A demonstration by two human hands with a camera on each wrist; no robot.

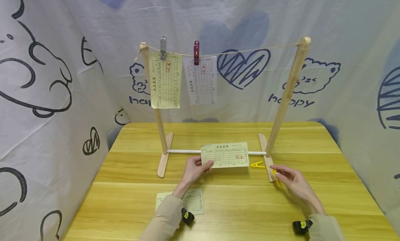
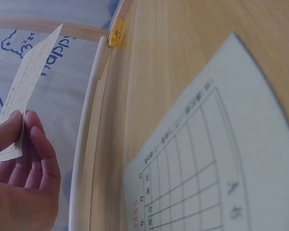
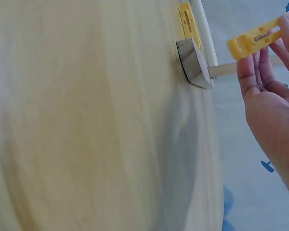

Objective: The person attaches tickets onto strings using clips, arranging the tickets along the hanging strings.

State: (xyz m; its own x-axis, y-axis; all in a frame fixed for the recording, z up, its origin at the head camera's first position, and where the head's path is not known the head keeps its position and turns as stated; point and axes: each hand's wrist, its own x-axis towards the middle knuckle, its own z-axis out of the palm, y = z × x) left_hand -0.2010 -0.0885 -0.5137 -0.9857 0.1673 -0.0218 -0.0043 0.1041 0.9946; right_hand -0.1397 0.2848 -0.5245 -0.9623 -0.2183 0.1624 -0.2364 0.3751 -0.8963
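Observation:
My left hand [image 1: 193, 172] pinches a pale yellow printed receipt slip [image 1: 224, 155] between thumb and fingers, above the table in front of the rack's white crossbar. In the left wrist view the same slip [image 2: 31, 79] is seen nearly edge-on. My right hand [image 1: 295, 183] holds a yellow clothespin [image 3: 254, 38] between thumb and fingers, near the rack's right foot. A second yellow clothespin [image 1: 257, 164] lies on the table between the held slip and that foot. More slips [image 1: 195, 201] lie on the table, partly hidden beneath my left forearm.
A wooden rack [image 1: 287, 95] carries a string [image 1: 250, 50] between two posts. On its left half a grey clip [image 1: 163, 48] holds a yellow slip [image 1: 165, 84], and a dark red clip [image 1: 196, 52] holds a whitish slip [image 1: 201, 83]. A printed curtain [image 1: 237, 22] surrounds the wooden table [image 1: 237, 213].

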